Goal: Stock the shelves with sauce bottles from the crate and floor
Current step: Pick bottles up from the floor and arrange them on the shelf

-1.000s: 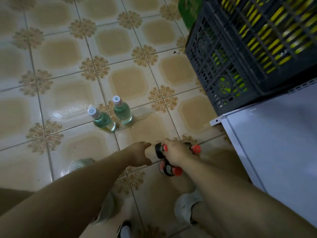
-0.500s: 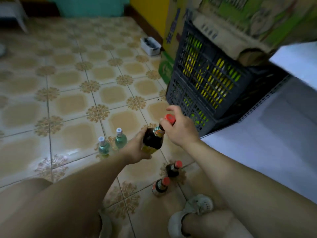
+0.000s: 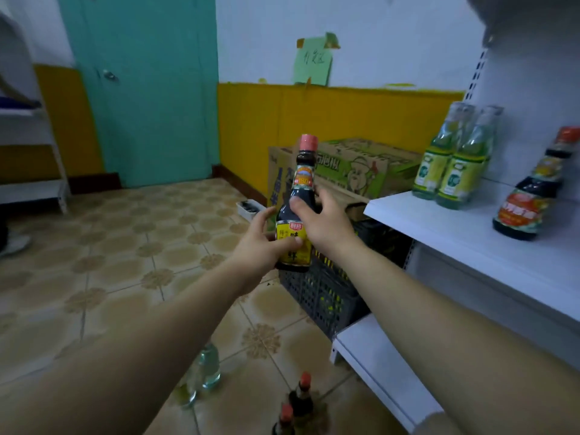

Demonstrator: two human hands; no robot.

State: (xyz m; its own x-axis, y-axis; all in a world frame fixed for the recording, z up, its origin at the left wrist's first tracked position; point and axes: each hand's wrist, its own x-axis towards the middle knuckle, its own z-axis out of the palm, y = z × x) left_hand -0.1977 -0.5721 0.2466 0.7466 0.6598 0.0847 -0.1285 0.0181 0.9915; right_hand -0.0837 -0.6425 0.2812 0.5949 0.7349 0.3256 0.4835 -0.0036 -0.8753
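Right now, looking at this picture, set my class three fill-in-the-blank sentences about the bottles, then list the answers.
1. The left hand and right hand hold a dark bottle with a ____ cap.
2. The crate sits under a cardboard ____.
3. ____ red-capped bottles stand on the floor.
Answers: red; box; two.
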